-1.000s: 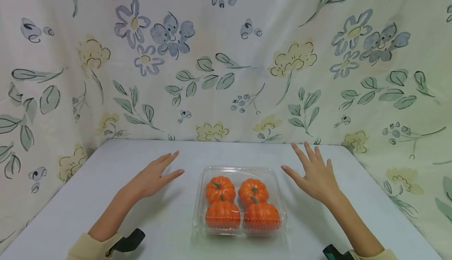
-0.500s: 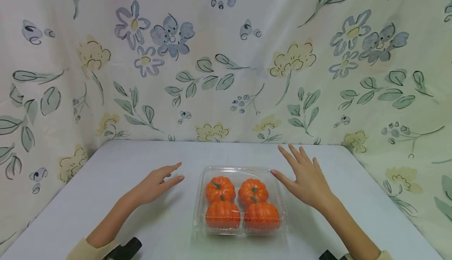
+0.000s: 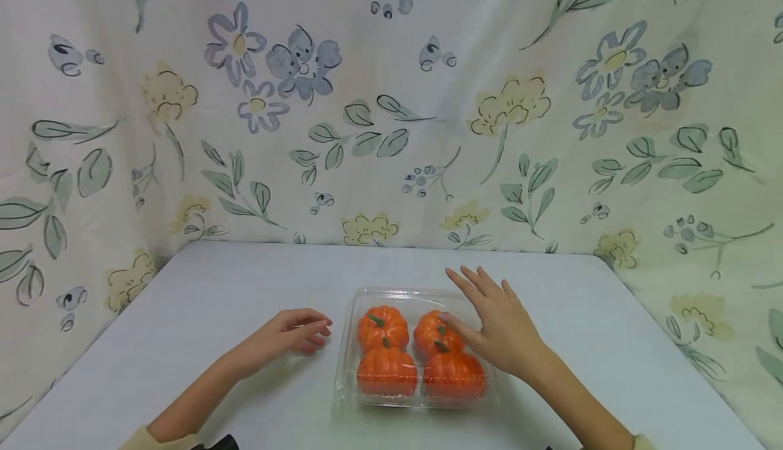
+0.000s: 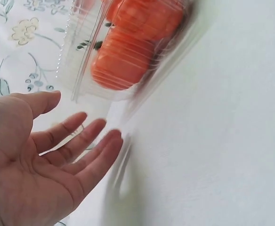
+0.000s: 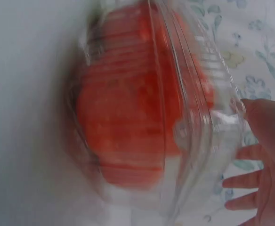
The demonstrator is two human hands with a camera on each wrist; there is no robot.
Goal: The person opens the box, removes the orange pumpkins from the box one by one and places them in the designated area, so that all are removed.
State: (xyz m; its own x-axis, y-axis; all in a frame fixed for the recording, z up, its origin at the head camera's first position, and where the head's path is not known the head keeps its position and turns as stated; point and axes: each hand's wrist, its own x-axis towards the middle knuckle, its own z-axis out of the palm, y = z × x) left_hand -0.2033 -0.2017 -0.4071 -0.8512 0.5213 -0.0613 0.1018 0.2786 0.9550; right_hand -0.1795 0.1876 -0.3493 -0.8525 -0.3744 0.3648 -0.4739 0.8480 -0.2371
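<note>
On the white table a clear plastic clamshell box point(image 3: 344, 363), lid down, holds several orange toy pumpkins with green stems, such as the front-left pumpkin point(image 3: 387, 372) and the front-right pumpkin point(image 3: 455, 376). My left hand point(image 3: 276, 345) is just left of the box, fingers loosely bent, with a gap before the plastic in the left wrist view. My right hand point(image 3: 506, 333) reaches over the box's right side, fingers spread and thumb in front of the back-right pumpkin point(image 3: 431, 327). In the right wrist view, the thumb lies at the lid's edge; contact is unclear.
A floral curtain point(image 3: 391, 164) hangs behind and at both sides of the white table point(image 3: 245, 273). Dark wrist straps point(image 3: 225, 442) show at the sleeves near the bottom edge.
My right hand has moved left, from beside the box to over its right side. The left hand has come slightly closer, its fingers bending more. The box has stayed put.
</note>
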